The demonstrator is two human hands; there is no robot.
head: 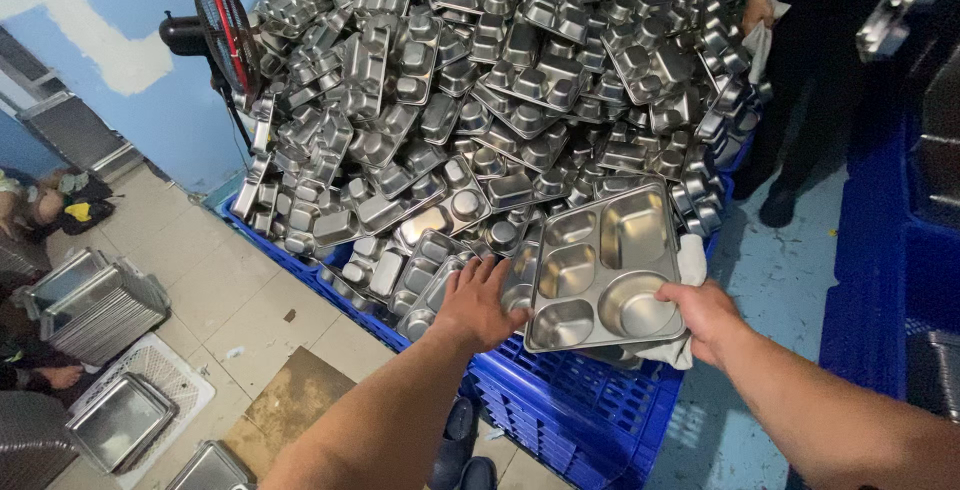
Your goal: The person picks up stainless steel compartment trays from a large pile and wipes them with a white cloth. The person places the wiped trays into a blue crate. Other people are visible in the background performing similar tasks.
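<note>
Right hand grips steel tray with white cloth.

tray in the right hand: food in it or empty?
Empty. The tray held by the right hand shows bare, shiny steel in every visible compartment.

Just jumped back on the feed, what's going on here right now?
A person stands at a huge heap of steel compartment trays piled on blue plastic crates. Their right hand holds one tray by its edge together with a white cloth, face up. Their left hand rests on the pile beside that tray. At top right, another person holds a tray of their own. Stacks of flat trays sit on the floor at left.
</note>
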